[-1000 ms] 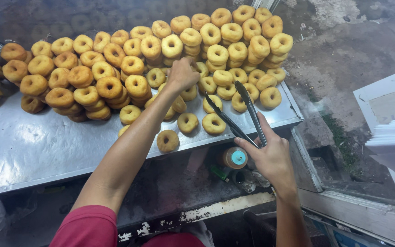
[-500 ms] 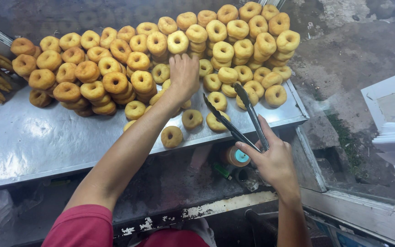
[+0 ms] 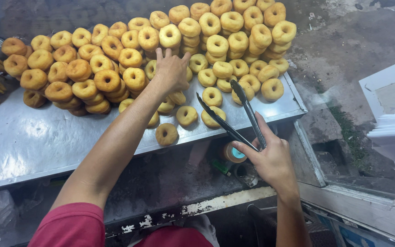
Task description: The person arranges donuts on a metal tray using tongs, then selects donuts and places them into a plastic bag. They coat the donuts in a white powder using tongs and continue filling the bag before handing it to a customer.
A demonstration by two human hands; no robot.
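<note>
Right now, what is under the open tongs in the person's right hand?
Under the tongs held by the right hand lie two doughnuts on the steel tray. Lower down, a small teal-topped jar sits half hidden by the hand.

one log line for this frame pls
left hand: reaching onto doughnuts | right hand: holding open metal tongs | surface: steel tray

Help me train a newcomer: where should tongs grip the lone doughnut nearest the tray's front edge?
Probably across the lone doughnut's outer rim, from above. It lies flat and apart on the metal tray, so both sides look free; the tongs in the right hand are open.
</note>
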